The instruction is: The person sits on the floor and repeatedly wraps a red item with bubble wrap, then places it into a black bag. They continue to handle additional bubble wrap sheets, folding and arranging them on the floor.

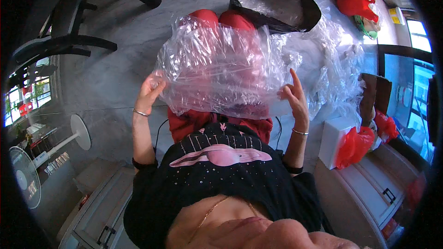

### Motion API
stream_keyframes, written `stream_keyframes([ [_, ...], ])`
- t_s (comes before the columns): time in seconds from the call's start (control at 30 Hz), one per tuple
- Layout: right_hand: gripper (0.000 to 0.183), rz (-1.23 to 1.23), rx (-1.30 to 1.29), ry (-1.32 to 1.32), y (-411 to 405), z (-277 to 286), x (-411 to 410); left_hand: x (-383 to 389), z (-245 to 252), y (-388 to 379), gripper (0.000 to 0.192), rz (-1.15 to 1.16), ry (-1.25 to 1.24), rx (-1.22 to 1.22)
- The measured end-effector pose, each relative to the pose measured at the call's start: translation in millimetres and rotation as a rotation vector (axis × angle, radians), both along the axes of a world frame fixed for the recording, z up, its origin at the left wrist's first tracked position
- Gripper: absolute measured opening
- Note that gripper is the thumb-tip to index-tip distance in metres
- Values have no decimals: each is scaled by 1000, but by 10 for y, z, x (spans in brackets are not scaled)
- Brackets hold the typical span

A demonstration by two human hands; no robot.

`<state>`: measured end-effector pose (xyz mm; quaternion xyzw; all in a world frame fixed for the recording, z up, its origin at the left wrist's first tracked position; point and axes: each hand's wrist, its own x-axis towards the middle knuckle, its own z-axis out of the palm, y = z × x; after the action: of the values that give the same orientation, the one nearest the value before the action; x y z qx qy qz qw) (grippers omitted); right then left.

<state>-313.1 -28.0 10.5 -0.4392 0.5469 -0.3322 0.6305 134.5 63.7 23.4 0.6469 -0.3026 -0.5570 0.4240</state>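
Note:
A crinkled clear plastic sheet or bag [214,72] lies spread across my lap over red trousers. At its left edge, my left hand [151,88] grips the film, thumb in front and fingers partly hidden behind it. My right hand [296,97] is at the right edge, index finger extended and thumb bent towards the film; whether it pinches the film is unclear. A large heap of loose clear plastic film [332,72] lies to the right of my right hand. Beyond my knees, an opened black plastic bag [313,14] holds more clear plastic.
Black furniture legs [93,43] stand at the upper left, a white pedestal fan [57,148] at the left. On the right are a white box [330,140], a red plastic bag [354,147], cardboard [375,93] and a white cabinet [375,183]. Another red bag [353,0] sits at the upper right.

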Motion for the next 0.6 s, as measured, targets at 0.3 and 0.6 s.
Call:
stream_keyframes([
  [0.3,45,50,21,303,-234,-106,334,-79,61,-790,47,-177,-656,-98],
  [0.6,9,-410,-203,-36,-126,-226,101,-80,-15,-925,19,328,-278,-258],
])
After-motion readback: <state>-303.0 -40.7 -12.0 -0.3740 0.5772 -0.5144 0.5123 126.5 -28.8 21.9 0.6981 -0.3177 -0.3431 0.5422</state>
